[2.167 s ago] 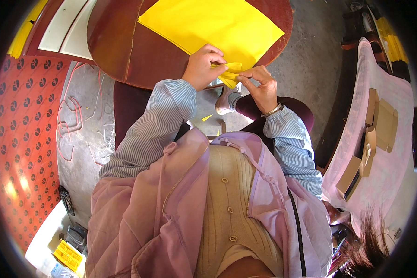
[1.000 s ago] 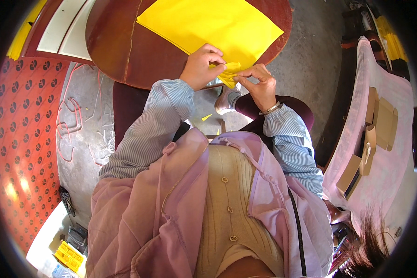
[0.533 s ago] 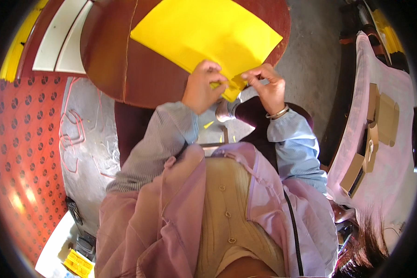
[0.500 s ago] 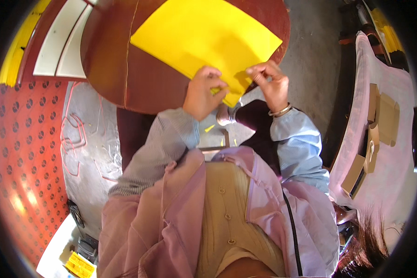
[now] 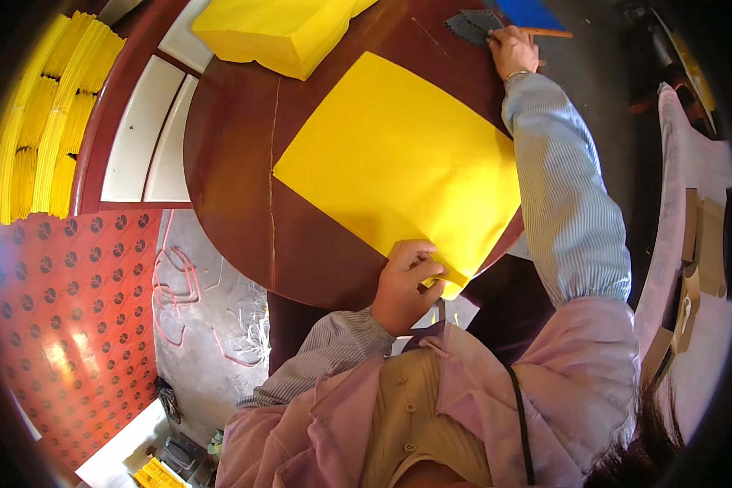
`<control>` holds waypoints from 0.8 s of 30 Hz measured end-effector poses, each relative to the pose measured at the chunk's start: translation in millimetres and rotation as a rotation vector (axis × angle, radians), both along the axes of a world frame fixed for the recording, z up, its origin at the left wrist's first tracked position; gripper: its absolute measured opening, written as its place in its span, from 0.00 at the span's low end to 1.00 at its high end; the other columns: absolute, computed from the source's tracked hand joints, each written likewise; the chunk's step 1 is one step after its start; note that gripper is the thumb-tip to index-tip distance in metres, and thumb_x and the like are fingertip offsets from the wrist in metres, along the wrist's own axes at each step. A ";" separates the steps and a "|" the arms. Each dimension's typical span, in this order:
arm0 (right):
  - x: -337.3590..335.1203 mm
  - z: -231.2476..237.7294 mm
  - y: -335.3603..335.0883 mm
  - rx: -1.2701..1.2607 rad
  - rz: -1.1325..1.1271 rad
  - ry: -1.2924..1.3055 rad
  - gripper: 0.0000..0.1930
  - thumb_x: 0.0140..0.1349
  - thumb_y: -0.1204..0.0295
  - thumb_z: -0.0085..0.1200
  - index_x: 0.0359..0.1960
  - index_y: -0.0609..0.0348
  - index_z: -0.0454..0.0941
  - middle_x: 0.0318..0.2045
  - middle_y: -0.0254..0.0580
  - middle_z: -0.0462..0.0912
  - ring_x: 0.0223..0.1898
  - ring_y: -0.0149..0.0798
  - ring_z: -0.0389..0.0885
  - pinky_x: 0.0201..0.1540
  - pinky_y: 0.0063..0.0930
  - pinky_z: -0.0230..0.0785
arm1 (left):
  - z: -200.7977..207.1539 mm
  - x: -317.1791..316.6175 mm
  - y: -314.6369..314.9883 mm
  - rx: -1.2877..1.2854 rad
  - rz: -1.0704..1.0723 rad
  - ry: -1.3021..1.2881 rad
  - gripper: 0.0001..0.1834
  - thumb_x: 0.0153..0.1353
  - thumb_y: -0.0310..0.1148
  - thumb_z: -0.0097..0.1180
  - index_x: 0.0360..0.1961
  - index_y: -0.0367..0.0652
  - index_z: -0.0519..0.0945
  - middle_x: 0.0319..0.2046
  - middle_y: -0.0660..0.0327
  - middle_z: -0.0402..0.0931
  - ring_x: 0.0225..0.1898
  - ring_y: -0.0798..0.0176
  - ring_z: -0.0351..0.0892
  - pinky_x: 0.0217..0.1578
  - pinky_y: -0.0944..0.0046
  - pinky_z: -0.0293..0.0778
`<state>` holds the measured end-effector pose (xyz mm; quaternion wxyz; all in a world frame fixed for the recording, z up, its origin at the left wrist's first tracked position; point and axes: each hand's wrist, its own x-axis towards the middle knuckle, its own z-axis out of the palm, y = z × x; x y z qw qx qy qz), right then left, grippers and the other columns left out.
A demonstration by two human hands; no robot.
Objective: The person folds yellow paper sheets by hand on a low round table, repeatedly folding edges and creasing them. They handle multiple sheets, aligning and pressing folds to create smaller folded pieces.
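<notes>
A large yellow sheet (image 5: 398, 154) lies flat and turned cornerwise on the round brown table (image 5: 236, 187). My left hand (image 5: 411, 281) is closed at its near corner, pinching a small folded edge between thumb and fingers. My right arm stretches far across the table's right side. At the end of it, my right hand (image 5: 515, 54) has its bent fingers closed at the edge of a fanned stack of dark grey pieces (image 5: 472, 27). How many pieces the fingertips grip is too small to tell.
A thick stack of yellow sheets (image 5: 272, 37) sits at the table's far left. A blue flat thing (image 5: 533, 15) with an orange edge is beyond my right hand. More yellow bundles (image 5: 49, 114) are piled at the left, and open cardboard boxes (image 5: 691, 285) stand at the right.
My right hand has left the sheet's near corner and reached far right to the grey pieces. My left hand still pinches the corner. The view has shifted, bringing the yellow stack into sight.
</notes>
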<state>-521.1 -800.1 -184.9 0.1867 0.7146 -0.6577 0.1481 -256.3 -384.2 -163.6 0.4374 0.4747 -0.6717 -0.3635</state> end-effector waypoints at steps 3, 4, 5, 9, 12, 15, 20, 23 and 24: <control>2.1 22.9 -3.1 0.061 -0.058 0.010 0.16 0.68 0.51 0.64 0.53 0.40 0.89 0.56 0.29 0.84 0.62 0.41 0.79 0.63 0.53 0.69 | 2.0 -0.4 -1.0 -0.002 0.010 -0.033 0.11 0.48 0.19 0.72 0.34 0.39 0.87 0.49 0.54 0.76 0.42 0.58 0.80 0.43 0.62 0.80; 3.4 31.3 -0.4 0.099 -0.073 0.014 0.16 0.69 0.53 0.64 0.53 0.42 0.88 0.55 0.29 0.85 0.60 0.40 0.81 0.62 0.50 0.71 | 1.8 -0.7 -0.8 0.005 0.018 -0.047 0.11 0.49 0.20 0.74 0.34 0.39 0.86 0.49 0.53 0.77 0.42 0.56 0.81 0.43 0.60 0.80; 4.9 39.3 3.8 0.098 -0.071 0.007 0.15 0.69 0.55 0.65 0.53 0.44 0.88 0.53 0.30 0.86 0.58 0.38 0.82 0.61 0.48 0.73 | 1.0 -0.3 -1.5 -0.010 0.029 -0.036 0.10 0.50 0.21 0.74 0.34 0.38 0.86 0.49 0.53 0.77 0.42 0.56 0.82 0.43 0.60 0.80; 9.7 42.9 76.1 -0.206 0.229 -0.533 0.21 0.62 0.61 0.72 0.51 0.57 0.83 0.49 0.48 0.86 0.56 0.50 0.82 0.58 0.43 0.75 | -4.8 -2.6 -1.4 -0.020 0.032 0.065 0.10 0.51 0.24 0.74 0.33 0.38 0.85 0.47 0.51 0.77 0.44 0.49 0.79 0.45 0.55 0.78; 5.6 43.9 188.3 0.203 0.409 -1.196 0.18 0.66 0.60 0.67 0.50 0.60 0.83 0.49 0.48 0.85 0.62 0.53 0.76 0.64 0.46 0.70 | -7.3 -2.1 -1.7 0.101 0.041 -0.006 0.09 0.52 0.25 0.76 0.34 0.37 0.88 0.48 0.51 0.80 0.45 0.51 0.85 0.42 0.58 0.82; 9.0 47.7 324.1 0.224 0.579 -1.270 0.04 0.72 0.75 0.62 0.45 0.61 0.85 0.40 0.36 0.87 0.46 0.32 0.86 0.54 0.29 0.78 | -7.1 -1.0 -3.1 -0.040 0.068 -0.055 0.09 0.53 0.25 0.76 0.34 0.38 0.88 0.48 0.51 0.81 0.46 0.51 0.85 0.43 0.58 0.82; 34.0 45.0 436.0 0.323 0.671 -0.952 0.08 0.59 0.81 0.68 0.39 0.59 0.87 0.38 0.39 0.87 0.41 0.41 0.85 0.47 0.32 0.77 | -7.9 1.0 -9.1 -0.059 0.052 -0.119 0.11 0.54 0.32 0.76 0.35 0.39 0.88 0.46 0.56 0.81 0.46 0.54 0.86 0.46 0.60 0.82; 40.9 40.5 437.9 0.297 0.754 -0.790 0.12 0.55 0.81 0.67 0.42 0.58 0.85 0.43 0.41 0.85 0.47 0.48 0.83 0.51 0.37 0.78 | -8.9 1.3 -11.1 0.000 0.037 -0.099 0.11 0.56 0.33 0.76 0.35 0.38 0.88 0.47 0.57 0.81 0.44 0.57 0.87 0.46 0.61 0.82; 42.6 39.3 434.6 0.293 0.783 -0.750 0.13 0.55 0.81 0.67 0.43 0.58 0.84 0.44 0.41 0.84 0.47 0.48 0.83 0.52 0.38 0.78 | -9.0 1.8 -11.6 -0.022 0.032 -0.109 0.11 0.56 0.33 0.76 0.35 0.38 0.88 0.46 0.58 0.82 0.44 0.59 0.87 0.46 0.62 0.83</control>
